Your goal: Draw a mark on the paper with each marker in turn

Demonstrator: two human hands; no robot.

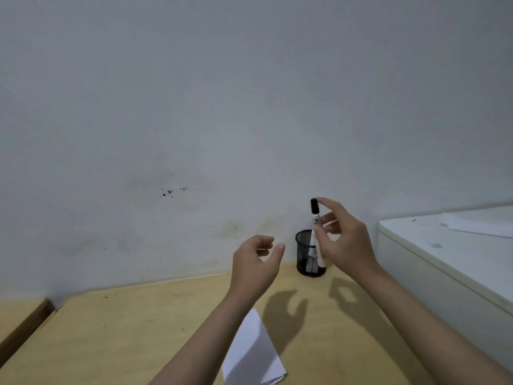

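Right hand [342, 240], raised just above and right of the black mesh pen cup [309, 252], pinching a white marker with a black cap [316, 229] upright between thumb and fingertips, its lower end in front of the cup. Inside the cup, more pale markers, count unclear. Left hand [256, 262] hovering left of the cup, fingers curled loosely, empty. White folded sheet of paper [251, 354] flat on the tan wooden table [125, 329], well nearer than the cup, partly under the left forearm.
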